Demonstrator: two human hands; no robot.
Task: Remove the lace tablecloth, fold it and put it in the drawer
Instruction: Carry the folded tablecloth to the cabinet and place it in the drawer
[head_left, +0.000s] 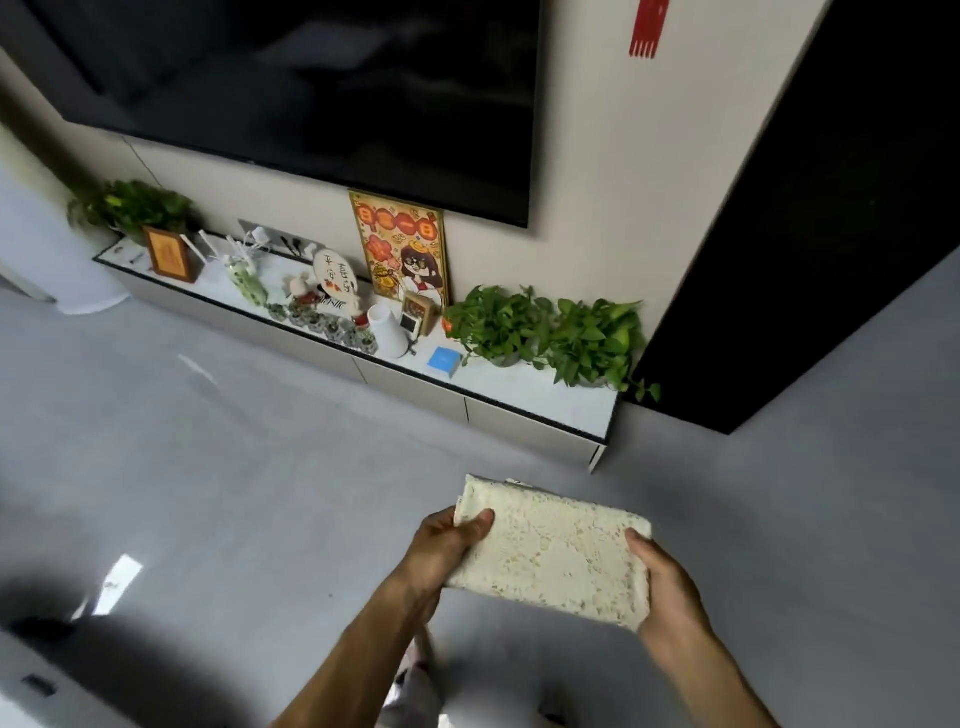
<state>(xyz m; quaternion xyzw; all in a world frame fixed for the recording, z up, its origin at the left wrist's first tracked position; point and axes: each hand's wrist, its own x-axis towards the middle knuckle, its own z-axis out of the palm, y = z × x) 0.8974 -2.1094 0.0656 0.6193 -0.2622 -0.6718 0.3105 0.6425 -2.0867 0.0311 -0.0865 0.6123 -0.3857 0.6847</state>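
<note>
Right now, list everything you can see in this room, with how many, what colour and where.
lace tablecloth: one, cream, folded into a rectangle, held over the floor
TV cabinet: one, white top, pale closed drawer fronts, along the wall
television: one, black, on the wall above the cabinet
poster: one, orange and yellow, leaning on the wall below the television
potted plants: three, green; two at the cabinet's right end, one at its left end
blue box: one, on the cabinet beside the right plants
white cup: one, mid-cabinet
framed picture: one, brown, left end
floor: grey, glossy
left hand: grips the cloth's left edge
right hand: grips its right edge
</note>
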